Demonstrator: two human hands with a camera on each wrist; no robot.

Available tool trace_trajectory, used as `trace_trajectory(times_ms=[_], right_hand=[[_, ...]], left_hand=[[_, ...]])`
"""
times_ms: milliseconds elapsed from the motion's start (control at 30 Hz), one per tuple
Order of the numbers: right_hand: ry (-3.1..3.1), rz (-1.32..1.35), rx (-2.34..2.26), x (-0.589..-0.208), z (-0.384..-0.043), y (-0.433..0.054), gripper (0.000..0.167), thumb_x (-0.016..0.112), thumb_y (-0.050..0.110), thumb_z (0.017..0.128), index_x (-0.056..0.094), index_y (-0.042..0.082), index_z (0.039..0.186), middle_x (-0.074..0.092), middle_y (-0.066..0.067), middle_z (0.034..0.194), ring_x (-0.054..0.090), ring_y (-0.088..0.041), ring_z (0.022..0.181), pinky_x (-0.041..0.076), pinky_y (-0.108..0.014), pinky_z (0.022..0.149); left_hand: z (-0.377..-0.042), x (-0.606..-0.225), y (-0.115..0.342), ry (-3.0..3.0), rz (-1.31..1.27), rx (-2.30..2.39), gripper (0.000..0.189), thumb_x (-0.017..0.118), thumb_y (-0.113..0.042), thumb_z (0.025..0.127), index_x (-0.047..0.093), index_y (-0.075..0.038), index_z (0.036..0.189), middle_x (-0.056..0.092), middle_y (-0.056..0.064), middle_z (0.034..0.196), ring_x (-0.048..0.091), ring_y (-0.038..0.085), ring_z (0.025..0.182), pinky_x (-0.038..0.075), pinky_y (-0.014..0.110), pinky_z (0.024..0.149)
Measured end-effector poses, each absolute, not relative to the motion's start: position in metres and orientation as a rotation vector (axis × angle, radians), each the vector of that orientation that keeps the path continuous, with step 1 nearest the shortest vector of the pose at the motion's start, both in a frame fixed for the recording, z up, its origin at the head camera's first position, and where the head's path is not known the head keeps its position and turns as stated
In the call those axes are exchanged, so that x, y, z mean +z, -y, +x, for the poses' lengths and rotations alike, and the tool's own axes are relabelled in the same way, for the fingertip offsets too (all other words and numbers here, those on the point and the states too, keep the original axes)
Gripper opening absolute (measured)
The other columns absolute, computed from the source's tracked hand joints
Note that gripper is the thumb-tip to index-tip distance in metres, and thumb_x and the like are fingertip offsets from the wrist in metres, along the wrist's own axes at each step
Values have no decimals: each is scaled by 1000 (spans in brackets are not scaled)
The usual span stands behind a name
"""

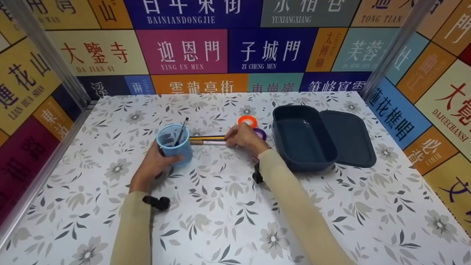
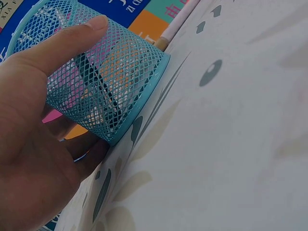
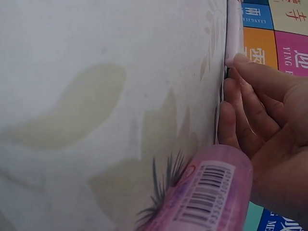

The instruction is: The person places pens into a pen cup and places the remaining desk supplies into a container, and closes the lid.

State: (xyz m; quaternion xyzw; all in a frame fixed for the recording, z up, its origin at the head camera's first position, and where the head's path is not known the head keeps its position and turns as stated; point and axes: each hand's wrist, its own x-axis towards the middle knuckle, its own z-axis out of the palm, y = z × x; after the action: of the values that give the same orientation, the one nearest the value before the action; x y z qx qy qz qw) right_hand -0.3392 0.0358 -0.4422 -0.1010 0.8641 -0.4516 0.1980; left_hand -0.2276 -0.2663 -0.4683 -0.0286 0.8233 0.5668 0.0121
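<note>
Head view: left hand (image 1: 153, 161) wrapped round the light-blue mesh pen cup (image 1: 186, 152); black pen (image 1: 180, 135) leans inside it. Can't tell if cup touches counter (image 1: 220, 206). Right hand (image 1: 245, 137) pinches the far end of a slim white-and-tan stick (image 1: 214, 143), lying right of cup beside a yellow-and-black pencil (image 1: 209, 138). Further right of cup: orange ring (image 1: 241, 119), purple ring (image 1: 262, 133), then dark-blue container (image 1: 307, 136) and lid (image 1: 355, 141).

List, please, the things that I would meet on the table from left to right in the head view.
Cup, pens, orange ring, purple ring, box, lid.
</note>
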Motion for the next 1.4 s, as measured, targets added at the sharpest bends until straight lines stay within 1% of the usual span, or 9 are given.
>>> trace_trajectory(times_ms=[200,533,600,733,833,933,1000,1167,1400], right_hand=[[-2428,-330,-1240,-442,-336,-34,21,80,6,83,76,5,103,70,-5,93,58,-13,73,51,-23,64],[-2474,-335,-1104,-441,-337,-31,17,80,8,84,78,7,100,71,-7,107,56,-18,89,48,-24,73],[-2476,-343,-1098,-441,-337,-32,17,80,9,84,78,7,101,71,-7,106,57,-18,89,48,-23,73],[-2462,-348,-1114,-441,-336,-34,17,79,11,85,76,8,101,69,-6,99,58,-17,83,50,-23,70],[-2434,-334,-1126,-440,-336,-35,17,78,15,87,75,10,103,68,-4,94,59,-17,79,52,-25,70],[-2401,-311,-1139,-437,-336,-37,17,76,19,89,74,13,104,67,-3,91,60,-19,81,52,-28,71],[-2383,-302,-1159,-436,-337,-39,18,75,22,90,74,14,106,67,-2,92,61,-21,84,52,-30,72],[-2347,-285,-1269,-434,-339,-40,20,72,26,92,71,15,108,69,-4,101,63,-23,92,56,-34,80],[-2360,-225,-1477,-435,-343,-36,16,70,25,92,71,13,103,68,-3,102,61,-29,101,55,-40,86]], left_hand=[[-226,-469,267,-2544,-110,1778,112,90,-29,73,20,-15,159,37,11,159,31,31,150,21,48,128],[-224,-466,264,-2519,-126,1797,113,90,-29,73,19,-19,160,35,10,161,28,30,152,17,48,129],[-225,-466,264,-2520,-137,1789,113,90,-29,73,19,-19,160,35,9,161,28,30,152,16,48,129],[-227,-468,265,-2514,-154,1785,115,91,-30,71,19,-19,160,35,9,161,28,30,152,16,49,129],[-228,-468,265,-2495,-167,1790,116,91,-30,70,19,-20,160,35,8,161,27,30,152,15,50,129],[-227,-467,265,-2487,-170,1795,115,91,-30,70,20,-20,159,36,8,160,28,30,152,15,50,129],[-227,-467,265,-2501,-129,1800,113,91,-27,72,19,-18,159,36,10,160,29,31,151,17,50,128],[-226,-470,267,-2521,-40,1825,109,88,-21,76,18,-14,159,37,14,158,32,33,149,22,49,127],[-226,-468,267,-2497,-84,1818,111,88,-22,76,16,-18,160,35,11,160,29,32,151,18,50,128]])
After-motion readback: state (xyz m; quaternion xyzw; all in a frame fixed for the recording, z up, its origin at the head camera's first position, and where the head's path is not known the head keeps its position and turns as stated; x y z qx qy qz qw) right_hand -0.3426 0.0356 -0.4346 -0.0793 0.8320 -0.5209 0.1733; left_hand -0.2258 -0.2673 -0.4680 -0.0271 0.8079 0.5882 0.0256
